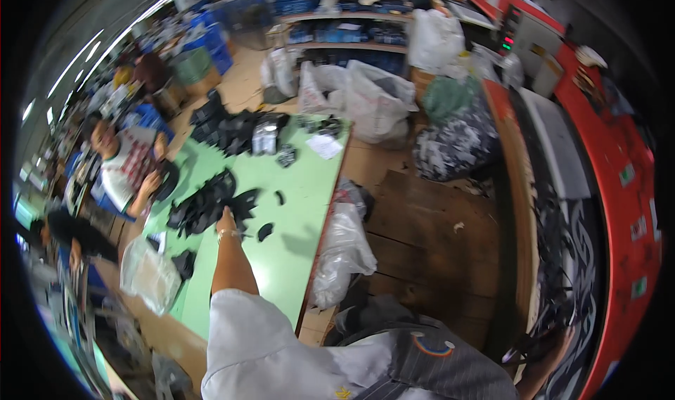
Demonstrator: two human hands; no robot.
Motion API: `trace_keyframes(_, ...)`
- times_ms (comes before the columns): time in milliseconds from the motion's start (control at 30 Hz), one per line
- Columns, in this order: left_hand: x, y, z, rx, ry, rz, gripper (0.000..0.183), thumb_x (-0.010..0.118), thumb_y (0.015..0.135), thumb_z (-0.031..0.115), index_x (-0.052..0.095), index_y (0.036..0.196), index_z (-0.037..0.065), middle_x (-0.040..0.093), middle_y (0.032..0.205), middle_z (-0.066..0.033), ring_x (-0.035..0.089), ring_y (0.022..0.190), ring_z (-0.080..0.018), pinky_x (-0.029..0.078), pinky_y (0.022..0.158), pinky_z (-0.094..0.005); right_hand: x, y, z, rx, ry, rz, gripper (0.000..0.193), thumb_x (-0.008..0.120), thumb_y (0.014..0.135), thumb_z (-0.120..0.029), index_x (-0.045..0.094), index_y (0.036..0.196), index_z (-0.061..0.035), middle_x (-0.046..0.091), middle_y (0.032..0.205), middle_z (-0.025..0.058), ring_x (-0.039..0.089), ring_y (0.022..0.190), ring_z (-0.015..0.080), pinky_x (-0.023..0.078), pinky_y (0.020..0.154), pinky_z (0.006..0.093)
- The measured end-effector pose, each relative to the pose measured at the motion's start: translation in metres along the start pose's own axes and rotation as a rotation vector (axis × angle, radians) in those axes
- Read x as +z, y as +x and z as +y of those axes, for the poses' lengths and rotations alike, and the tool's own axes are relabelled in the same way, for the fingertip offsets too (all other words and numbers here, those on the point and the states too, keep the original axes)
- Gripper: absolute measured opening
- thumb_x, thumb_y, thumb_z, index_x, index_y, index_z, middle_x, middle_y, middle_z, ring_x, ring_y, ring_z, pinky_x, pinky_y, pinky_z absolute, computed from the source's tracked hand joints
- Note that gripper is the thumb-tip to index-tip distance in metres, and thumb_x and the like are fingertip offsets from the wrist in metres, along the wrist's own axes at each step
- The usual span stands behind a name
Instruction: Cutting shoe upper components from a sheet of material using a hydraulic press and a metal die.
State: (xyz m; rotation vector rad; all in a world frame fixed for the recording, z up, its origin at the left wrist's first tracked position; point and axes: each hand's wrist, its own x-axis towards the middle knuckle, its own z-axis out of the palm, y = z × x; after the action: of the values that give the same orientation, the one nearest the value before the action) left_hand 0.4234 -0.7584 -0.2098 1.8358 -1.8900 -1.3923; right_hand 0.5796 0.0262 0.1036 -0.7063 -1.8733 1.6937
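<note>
"As the left hand [226,224] meets the black pieces [200,207] on the green worktop [299,189] — is it gripping any?"

"Can't tell; nor for the right hand [562,344], low beside dark strips [555,287] at the red machine [619,210]."

"And those pieces?"

"Light, floppy, probably soft — best pinched by a gathered edge."

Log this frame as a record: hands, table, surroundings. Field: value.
left_hand: left hand touching loose pile of flat black cut pieces; grip unclear
right_hand: right hand at lower right, near tangled dark strips; grip unclear
table: light-green flat tabletop; white paper sheet near far right corner
table_left: person in white-and-red top
table_right: translucent white plastic bag
far_right: long red machine
</note>
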Motion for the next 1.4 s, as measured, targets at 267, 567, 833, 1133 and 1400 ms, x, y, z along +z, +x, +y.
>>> trace_keyframes(267, 0.279, -0.083, 0.063, -0.135, -0.011, -1.167, 0.029, 0.050, 0.093, 0.024, 0.055, 0.116, 0.007, 0.064, 0.097, -0.0067, 0.058, 0.069, -0.0154, 0.041, 0.048, -0.0288, 0.057, -0.063, 0.001, -0.030, -0.032, 0.037, 0.075, 0.074, 0.071, -0.023, 0.042, 0.135, -0.0004, 0.051, 0.125, 0.0083, 0.048, 0.114, 0.0184, 0.036, 0.101, 0.0331)
trace_keyframes(567, 0.317, -0.534, 0.138, 1.751, -0.172, -1.491, 0.016, 0.058, 0.085, 0.005, 0.066, 0.097, 0.001, 0.065, 0.096, -0.0137, 0.061, 0.089, -0.0291, 0.048, 0.082, -0.0362, -0.021, -0.015, 0.017, -0.081, -0.823, -0.064, 0.071, 0.074, 0.081, -0.021, 0.041, 0.140, -0.0018, 0.053, 0.125, 0.0201, 0.051, 0.116, 0.0317, 0.039, 0.100, 0.0373)
trace_keyframes(833, 0.322, -0.613, 0.083, 2.180, 0.586, -1.405, 0.058, 0.066, 0.082, 0.032, 0.049, 0.131, 0.006, 0.040, 0.140, -0.0215, 0.033, 0.130, -0.0416, 0.026, 0.108, -0.0509, -0.075, 0.087, 0.072, -0.057, -1.175, 0.003, 0.063, 0.067, 0.084, -0.031, 0.042, 0.139, -0.0129, 0.053, 0.113, 0.0174, 0.050, 0.111, 0.0348, 0.043, 0.094, 0.0430)
trace_keyframes(1133, 0.304, -0.598, 0.101, 2.147, 0.718, -1.328, 0.052, 0.071, 0.076, 0.031, 0.059, 0.118, 0.002, 0.050, 0.131, -0.0200, 0.039, 0.128, -0.0400, 0.028, 0.106, -0.0508, -0.068, 0.152, 0.097, -0.027, -1.296, 0.025, 0.059, 0.068, 0.082, -0.034, 0.051, 0.133, -0.0122, 0.057, 0.110, 0.0185, 0.053, 0.107, 0.0333, 0.045, 0.089, 0.0429)
trace_keyframes(1400, 0.286, -0.598, 0.111, 2.138, 0.784, -1.293, 0.049, 0.071, 0.075, 0.027, 0.059, 0.115, 0.001, 0.052, 0.128, -0.0203, 0.041, 0.126, -0.0400, 0.029, 0.106, -0.0501, -0.068, 0.170, 0.104, -0.080, -1.278, 0.144, 0.056, 0.069, 0.081, -0.030, 0.051, 0.129, -0.0085, 0.058, 0.101, 0.0183, 0.055, 0.098, 0.0334, 0.045, 0.084, 0.0429)
